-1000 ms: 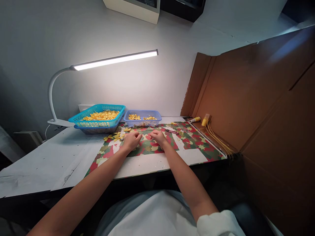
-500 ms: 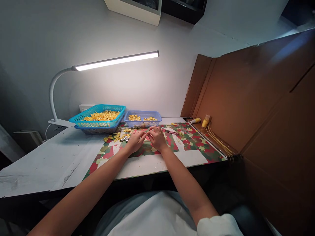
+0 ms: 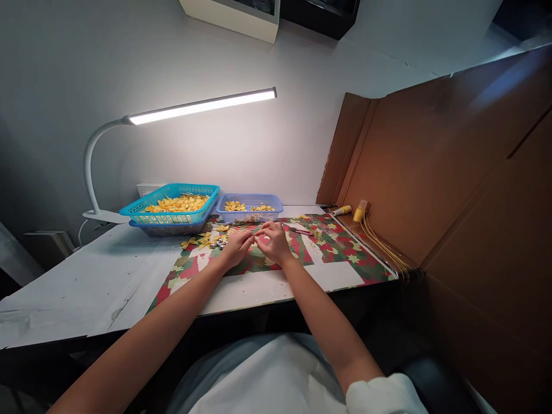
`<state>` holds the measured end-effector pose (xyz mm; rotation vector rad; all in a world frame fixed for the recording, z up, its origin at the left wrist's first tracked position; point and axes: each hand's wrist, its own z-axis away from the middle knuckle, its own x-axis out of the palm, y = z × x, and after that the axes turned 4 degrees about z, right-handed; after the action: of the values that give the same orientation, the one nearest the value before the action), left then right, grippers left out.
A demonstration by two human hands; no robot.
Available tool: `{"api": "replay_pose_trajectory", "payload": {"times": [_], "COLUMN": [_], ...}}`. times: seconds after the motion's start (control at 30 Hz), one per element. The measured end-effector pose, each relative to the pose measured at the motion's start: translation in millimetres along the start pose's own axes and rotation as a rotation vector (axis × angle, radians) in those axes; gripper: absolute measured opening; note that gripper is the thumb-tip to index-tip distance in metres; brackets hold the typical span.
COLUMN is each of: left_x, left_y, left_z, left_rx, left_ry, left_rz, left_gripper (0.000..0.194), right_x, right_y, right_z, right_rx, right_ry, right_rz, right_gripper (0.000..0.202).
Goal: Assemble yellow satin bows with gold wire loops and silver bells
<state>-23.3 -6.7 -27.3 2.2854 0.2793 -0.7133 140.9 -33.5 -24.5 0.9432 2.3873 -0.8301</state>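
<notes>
My left hand (image 3: 237, 249) and my right hand (image 3: 274, 244) meet over the patterned sheet, fingertips pinched close together. What lies between the fingers is too small to make out, though a thin yellow strand seems to show by the left fingertips. Just left of my left hand are several yellow ribbon bows (image 3: 204, 238) and a small heap of silver bells (image 3: 218, 244). To the right of my right hand lies a tool with reddish handles (image 3: 301, 232), beside a scatter of tiny gold pieces (image 3: 318, 236).
A turquoise basket (image 3: 207, 217) of yellow bows sits on another basket at the left. Behind my hands stands a blue-violet basket (image 3: 249, 216) with two yellow piles. A lamp (image 3: 202, 107) arches overhead. Cardboard (image 3: 431, 172) walls the right side, near yellow cords (image 3: 382, 246) and a spool (image 3: 342, 211).
My right hand's fingers have shifted slightly against the left fingertips. Both hands stay in the same place, and the view has moved a little.
</notes>
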Motion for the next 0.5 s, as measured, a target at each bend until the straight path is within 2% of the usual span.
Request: {"api": "replay_pose_trajectory", "payload": {"times": [0.3,0.5], "left_x": [-0.1,2.1], "left_y": [7.2,10.1], "left_z": [-1.1,-0.7], "left_rx": [-0.048,-0.121], "left_ry": [-0.005,0.032], "left_rz": [0.032,0.079], "left_gripper": [0.029,0.025], "right_x": [1.2,-6.3], "right_y": [-1.4,1.7], "right_z": [-0.1,-4.0], "right_rx": [0.026,0.108], "right_ry": [0.042,0.088], "right_rz": [0.054,0.099], "right_gripper": [0.007,0.007]}}
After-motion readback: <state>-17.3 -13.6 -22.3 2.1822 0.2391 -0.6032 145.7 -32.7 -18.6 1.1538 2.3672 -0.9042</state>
